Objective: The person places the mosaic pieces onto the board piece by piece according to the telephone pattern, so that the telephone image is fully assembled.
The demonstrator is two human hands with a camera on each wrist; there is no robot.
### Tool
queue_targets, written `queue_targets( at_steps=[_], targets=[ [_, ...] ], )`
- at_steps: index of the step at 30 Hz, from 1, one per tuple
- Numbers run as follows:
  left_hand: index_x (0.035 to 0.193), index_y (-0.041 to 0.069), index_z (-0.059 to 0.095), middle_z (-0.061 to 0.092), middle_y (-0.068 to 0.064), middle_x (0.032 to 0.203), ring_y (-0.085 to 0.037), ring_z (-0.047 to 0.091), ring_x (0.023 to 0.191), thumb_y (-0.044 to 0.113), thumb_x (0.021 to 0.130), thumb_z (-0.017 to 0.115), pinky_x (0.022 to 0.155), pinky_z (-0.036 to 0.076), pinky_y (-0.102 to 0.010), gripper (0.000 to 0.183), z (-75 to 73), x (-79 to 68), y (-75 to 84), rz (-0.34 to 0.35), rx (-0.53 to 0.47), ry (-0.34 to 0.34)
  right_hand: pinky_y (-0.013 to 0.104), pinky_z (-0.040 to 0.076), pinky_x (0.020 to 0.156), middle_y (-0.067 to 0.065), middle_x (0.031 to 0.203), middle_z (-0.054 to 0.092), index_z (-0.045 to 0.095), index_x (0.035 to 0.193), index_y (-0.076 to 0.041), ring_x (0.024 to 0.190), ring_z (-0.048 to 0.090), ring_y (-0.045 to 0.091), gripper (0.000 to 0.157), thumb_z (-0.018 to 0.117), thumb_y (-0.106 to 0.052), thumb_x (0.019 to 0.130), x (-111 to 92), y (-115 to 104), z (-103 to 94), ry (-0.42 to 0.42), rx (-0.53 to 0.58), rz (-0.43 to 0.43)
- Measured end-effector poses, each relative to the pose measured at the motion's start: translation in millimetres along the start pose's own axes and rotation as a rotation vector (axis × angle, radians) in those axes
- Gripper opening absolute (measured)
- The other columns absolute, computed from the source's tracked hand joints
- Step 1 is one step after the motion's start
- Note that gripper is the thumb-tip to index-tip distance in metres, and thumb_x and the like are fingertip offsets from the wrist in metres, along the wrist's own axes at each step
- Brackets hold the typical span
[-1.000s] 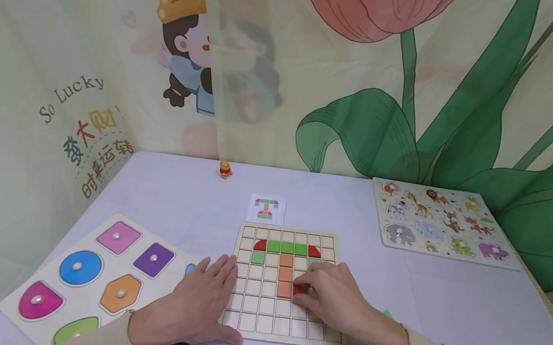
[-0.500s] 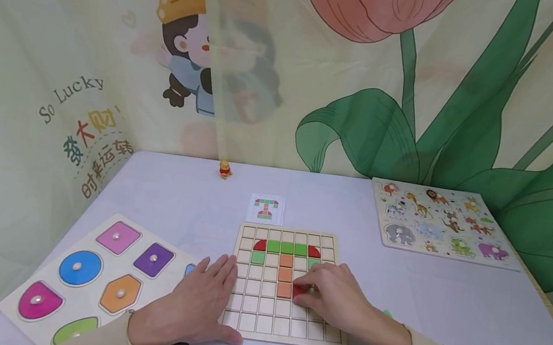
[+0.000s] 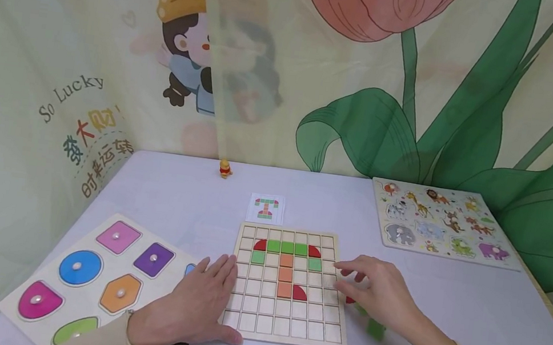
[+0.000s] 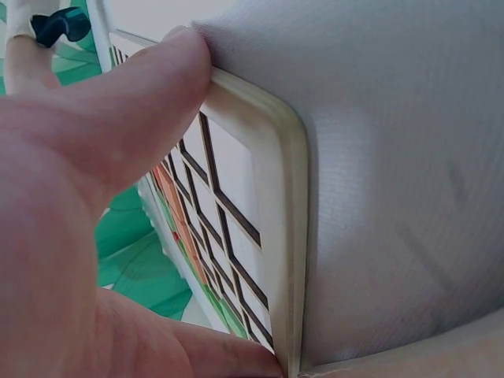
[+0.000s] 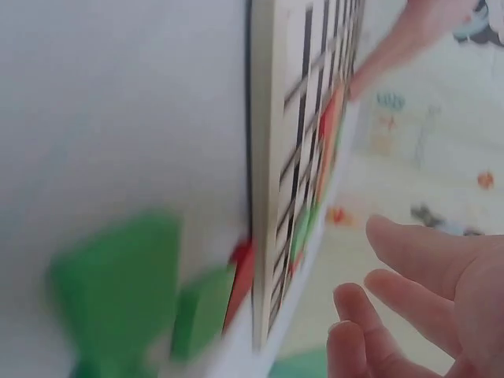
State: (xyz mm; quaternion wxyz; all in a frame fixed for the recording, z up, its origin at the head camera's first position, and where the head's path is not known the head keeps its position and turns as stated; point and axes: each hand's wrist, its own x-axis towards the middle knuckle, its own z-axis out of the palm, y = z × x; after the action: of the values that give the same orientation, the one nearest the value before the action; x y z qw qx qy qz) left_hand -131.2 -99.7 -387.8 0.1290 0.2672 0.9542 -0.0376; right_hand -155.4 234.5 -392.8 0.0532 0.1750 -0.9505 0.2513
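Note:
A wooden grid board [image 3: 264,324] lies in the middle of the table, with green, orange and red pieces in a T-like pattern. A red quarter-round piece [image 3: 299,293] sits in a cell right of the lowest orange square [image 3: 284,290]. My left hand [image 3: 203,304] rests with straight fingers along the board's left edge, its thumb [image 4: 157,87] against the front edge. Over the right edge hovers my right hand [image 3: 383,292], fingers loosely bent and holding nothing. Beside the board under it lie green pieces [image 3: 375,329] and a red piece [image 3: 350,300], partly hidden.
Behind the board lies a pattern card [image 3: 265,210]. A knobbed shape puzzle [image 3: 97,242] lies at the left, partly under my left arm. At the back right is an animal puzzle [image 3: 443,222]. A small bear figure [image 3: 225,169] stands at the back edge.
My right hand has let go of the red quarter-round piece, which now lies in its cell. The hand has moved right, off the middle of the board, uncovering a green square. My left hand stays put.

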Motion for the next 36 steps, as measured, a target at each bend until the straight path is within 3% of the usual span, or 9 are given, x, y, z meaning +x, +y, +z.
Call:
queue_targets(
  at_steps=[7,19,24,31,36],
  targets=[
    [0.154,-0.004,0.040,0.035,-0.020,0.165,-0.034,0.035,0.154,0.085,0.074,0.065,0.122,0.033,-0.055,0.122,-1.1,-0.1,0.6,-0.010,0.004,-0.012,0.021,0.042,0.060,-0.009,0.094,0.076,0.081,0.110,-0.020,0.079,0.057,0.006,0.031,0.088,-0.023,0.080,-16,22,-19.3,-0.016,-0.070,0.136],
    [0.155,-0.003,0.040,0.035,-0.020,0.166,-0.034,0.034,0.155,0.084,0.074,0.066,0.123,0.032,-0.055,0.122,-1.0,0.1,0.1,-0.016,-0.010,-0.021,0.020,0.041,0.063,-0.017,0.086,0.066,0.082,0.105,-0.027,0.075,0.051,0.005,0.031,0.091,-0.031,0.075,-22,24,-1.4,-0.151,-0.088,0.179],
    [0.155,-0.003,0.039,0.035,-0.020,0.165,-0.034,0.034,0.155,0.084,0.074,0.066,0.123,0.032,-0.055,0.122,-0.1,0.0,0.7,-0.011,-0.008,-0.014,0.020,0.039,0.062,-0.017,0.085,0.066,0.083,0.104,-0.027,0.071,0.050,0.004,0.030,0.091,-0.025,0.076,-21,20,3.5,-0.147,-0.096,0.167],
    [0.154,-0.004,0.039,0.035,-0.020,0.165,-0.034,0.034,0.155,0.085,0.074,0.065,0.123,0.032,-0.054,0.122,0.7,-0.1,0.9,-0.010,-0.001,-0.009,0.020,0.037,0.059,-0.017,0.072,0.063,0.082,0.097,-0.024,0.063,0.047,0.003,0.021,0.090,-0.027,0.077,-19,20,6.0,-0.106,-0.173,0.151],
    [0.155,-0.003,0.039,0.035,-0.020,0.165,-0.033,0.034,0.155,0.085,0.074,0.066,0.123,0.032,-0.054,0.122,0.5,0.2,0.9,-0.012,0.000,-0.012,0.021,0.039,0.058,-0.013,0.069,0.062,0.080,0.107,-0.018,0.062,0.049,0.006,0.030,0.088,-0.027,0.080,-17,23,0.7,-0.131,-0.175,0.195]
  ],
)
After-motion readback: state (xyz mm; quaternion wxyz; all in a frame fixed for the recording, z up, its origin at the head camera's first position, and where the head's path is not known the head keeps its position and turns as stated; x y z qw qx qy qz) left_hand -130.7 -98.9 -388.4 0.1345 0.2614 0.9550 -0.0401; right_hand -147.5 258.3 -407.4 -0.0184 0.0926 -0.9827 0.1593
